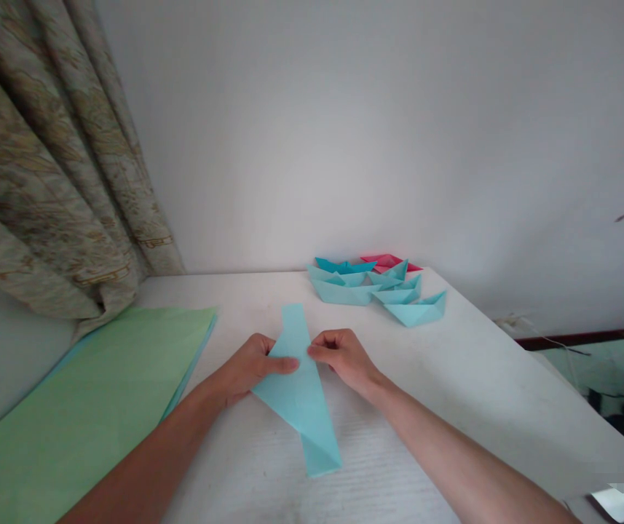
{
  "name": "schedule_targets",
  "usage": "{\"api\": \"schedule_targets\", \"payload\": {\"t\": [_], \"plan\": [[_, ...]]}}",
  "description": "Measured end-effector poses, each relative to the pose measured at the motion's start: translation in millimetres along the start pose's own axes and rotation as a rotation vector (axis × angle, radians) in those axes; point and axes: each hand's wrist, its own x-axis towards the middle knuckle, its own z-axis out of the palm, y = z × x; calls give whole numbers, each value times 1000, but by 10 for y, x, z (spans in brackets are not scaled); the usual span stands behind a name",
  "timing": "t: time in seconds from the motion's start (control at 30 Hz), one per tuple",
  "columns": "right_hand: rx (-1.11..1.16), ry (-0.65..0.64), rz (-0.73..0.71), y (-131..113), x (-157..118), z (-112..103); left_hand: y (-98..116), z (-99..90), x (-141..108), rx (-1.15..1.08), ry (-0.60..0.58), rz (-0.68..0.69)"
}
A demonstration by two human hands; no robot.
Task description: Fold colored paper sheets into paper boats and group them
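The fingers of the left hand (250,362) hold a folded blue paper (303,386) by its left side. The thumb (284,365) lies flat on top, and the other fingers go behind the paper, so most of them are hidden. The fingers of the right hand (347,358) are bent in close, with the thumb and a finger pinching the right edge. The two hands are near each other, with the paper between them.

The paper is light blue. It has a thin strip at the far end, a wide part that comes to a point on the left, and a small flap at the end near the person. It is in front of the person, over the white worktop (224,473). I can't tell how much of it touches down.

Farther back, a bit to the right, is a bunch of folded paper boats. The light blue boats (344,293) sit close together in front. A darker blue boat (338,267) and a pink boat (393,263) are at the back, near the white wall (312,131).

On the left lies a big green sheet (98,386), with blue paper (180,389) peeking out from under it. A flowery curtain (60,160) hangs above its far corner.
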Motion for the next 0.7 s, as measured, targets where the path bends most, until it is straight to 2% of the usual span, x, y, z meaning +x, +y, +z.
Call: {"api": "schedule_targets", "payload": {"t": [0.27,0.53,0.7], "plan": [[43,26,0,-4,-2,-4,25,20,-69,86,-113,-80],[-17,-19,-9,5,-29,13,-55,-32,34,80,12,-6],[11,-1,-26,12,-27,17,-37,-42,-7,99,-75,-28]]}}
